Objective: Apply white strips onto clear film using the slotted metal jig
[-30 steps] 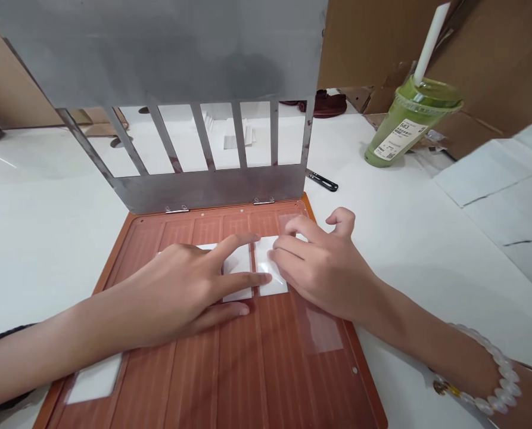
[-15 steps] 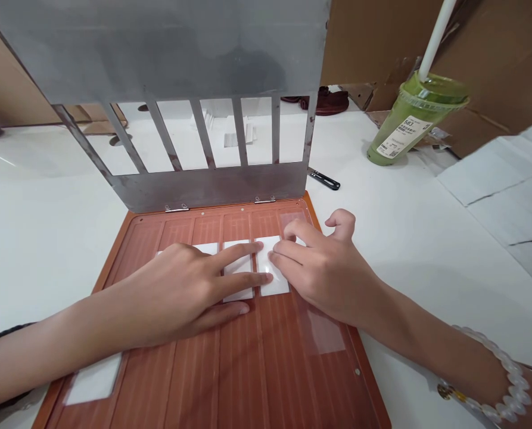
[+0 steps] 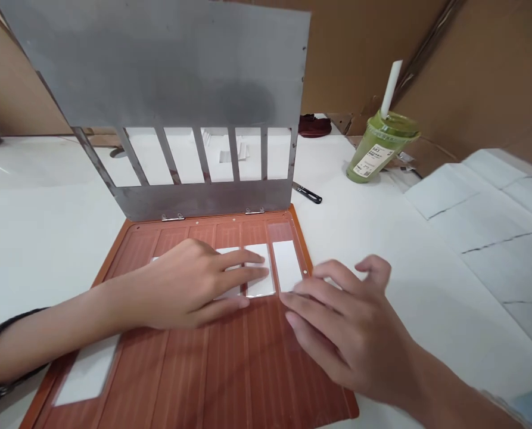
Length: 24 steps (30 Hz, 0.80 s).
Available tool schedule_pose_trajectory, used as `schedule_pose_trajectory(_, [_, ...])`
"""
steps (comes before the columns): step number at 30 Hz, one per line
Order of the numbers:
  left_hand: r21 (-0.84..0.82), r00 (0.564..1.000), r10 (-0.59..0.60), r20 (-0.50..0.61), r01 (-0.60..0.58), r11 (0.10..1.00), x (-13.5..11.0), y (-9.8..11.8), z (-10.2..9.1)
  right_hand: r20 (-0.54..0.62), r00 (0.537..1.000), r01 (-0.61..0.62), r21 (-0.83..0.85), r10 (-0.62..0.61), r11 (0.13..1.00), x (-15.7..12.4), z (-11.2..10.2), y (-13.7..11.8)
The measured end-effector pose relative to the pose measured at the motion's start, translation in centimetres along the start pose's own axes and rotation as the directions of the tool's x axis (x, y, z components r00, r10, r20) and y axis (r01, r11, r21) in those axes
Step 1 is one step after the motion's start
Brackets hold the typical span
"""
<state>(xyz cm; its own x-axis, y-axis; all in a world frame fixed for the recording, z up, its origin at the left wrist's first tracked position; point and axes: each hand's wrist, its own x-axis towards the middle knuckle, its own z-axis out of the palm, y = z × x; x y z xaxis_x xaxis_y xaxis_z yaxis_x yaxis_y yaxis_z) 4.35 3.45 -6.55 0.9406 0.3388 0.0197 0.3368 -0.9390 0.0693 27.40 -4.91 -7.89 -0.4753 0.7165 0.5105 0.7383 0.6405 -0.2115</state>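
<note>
A ribbed orange-brown tray lies on the white table, its grey metal slotted lid hinged upright at the far edge. Several white rectangular pieces sit side by side in the tray's grooves. My left hand lies flat on them, fingers stretched out across the middle pieces. Over the tray's right edge hovers my right hand, fingers spread and holding nothing, just below the rightmost white piece.
A green drink cup with a white straw stands at the back right before cardboard boxes. A small black tool lies by the lid's hinge. White sheets lie at the right; another white piece sits at the tray's near left.
My right hand has pulled back from the white pieces toward me, baring the rightmost piece. My left hand stays pressed on the pieces. The view has tilted and shifted.
</note>
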Motion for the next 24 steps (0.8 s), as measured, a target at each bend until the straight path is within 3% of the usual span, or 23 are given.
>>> schedule_pose_trajectory(4, [0.167,0.997,-0.011,0.073,-0.002,0.986,1.6,-0.3,0.1,-0.049,0.996,-0.074,-0.072,0.070,0.995,-3.7,-0.5,-1.0])
schedule_pose_trajectory(11, [0.161,0.992,0.002,0.128,-0.022,0.987,3.2,-0.3,0.2,-0.093,0.994,-0.070,-0.212,0.051,0.975,-6.3,0.7,-1.7])
schedule_pose_trajectory(16, [0.108,0.989,-0.034,0.145,0.018,0.994,3.2,0.0,0.0,0.004,0.996,-0.081,-0.220,0.084,0.972,-4.0,0.4,-0.2])
schedule_pose_trajectory(19, [0.069,0.990,-0.048,0.130,0.039,0.997,3.1,0.1,-0.1,0.113,0.981,-0.145,-0.116,0.158,0.983,-1.5,0.3,1.8])
schedule_pose_trajectory(24, [-0.053,0.993,-0.042,0.114,0.048,0.997,2.9,-0.5,-0.1,0.401,0.867,-0.398,0.200,0.296,0.895,2.3,0.5,4.9])
